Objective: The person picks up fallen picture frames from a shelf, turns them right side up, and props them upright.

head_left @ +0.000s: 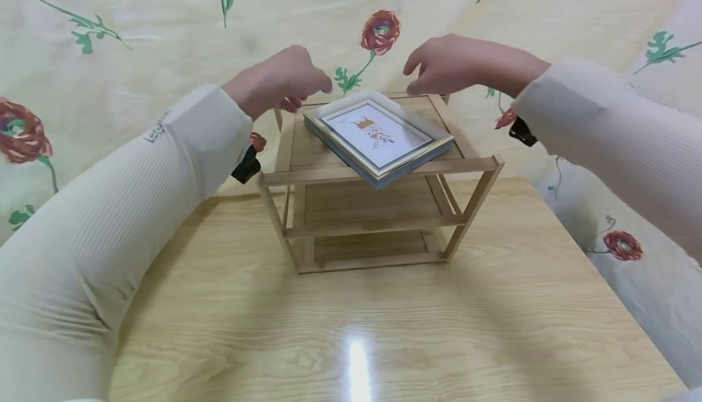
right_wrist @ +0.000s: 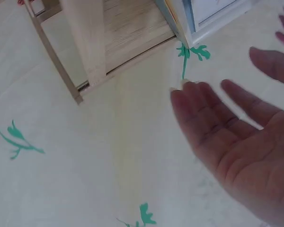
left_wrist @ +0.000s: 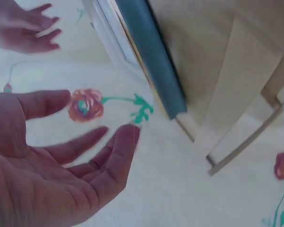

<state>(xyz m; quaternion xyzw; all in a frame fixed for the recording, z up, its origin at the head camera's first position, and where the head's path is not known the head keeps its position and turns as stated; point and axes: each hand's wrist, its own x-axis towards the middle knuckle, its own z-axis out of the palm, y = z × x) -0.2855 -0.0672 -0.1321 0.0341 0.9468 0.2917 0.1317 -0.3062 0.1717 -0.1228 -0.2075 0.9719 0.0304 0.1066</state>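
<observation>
A picture frame (head_left: 378, 131) with a pale border and blue-grey sides lies face up, turned at an angle, on the top shelf of a wooden rack (head_left: 378, 225). One corner juts past the rack's front bar. Above the frame's far left side hovers my left hand (head_left: 287, 79), its fingers loosely bent and holding nothing. My right hand (head_left: 446, 64) hangs over the far right side, likewise without anything in it. Both wrist views show a gap between each hand's fingers and the frame; in the left one, the frame's blue side (left_wrist: 154, 56) is visible beyond the fingertips.
The rack has several tiers and stands on a light wooden table (head_left: 351, 317). Behind it hangs a cream cloth (head_left: 181, 36) printed with red flowers and green leaves. The table's right edge (head_left: 609, 280) slants towards the front corner.
</observation>
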